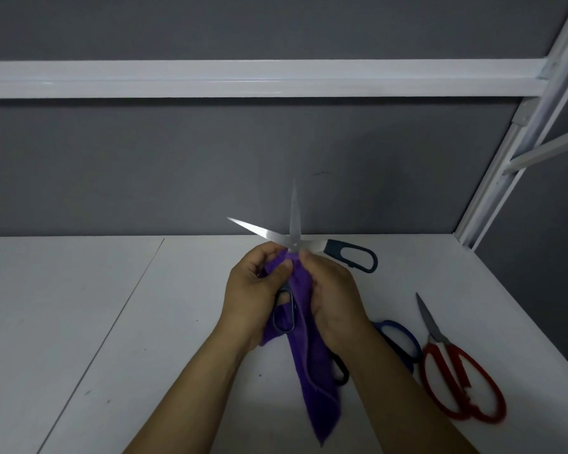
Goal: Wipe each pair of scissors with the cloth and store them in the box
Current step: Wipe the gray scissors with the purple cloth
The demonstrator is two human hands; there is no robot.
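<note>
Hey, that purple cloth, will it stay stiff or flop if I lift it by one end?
Probably floppy: the purple cloth hangs limp and creased below the left hand and right hand. Likely light too, since it bunches up small between them.

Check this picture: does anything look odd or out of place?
The dark-handled scissors in the left hand are spread wide open, bare blades crossing above the purple cloth the right hand grips. Nothing else stands out.
</note>
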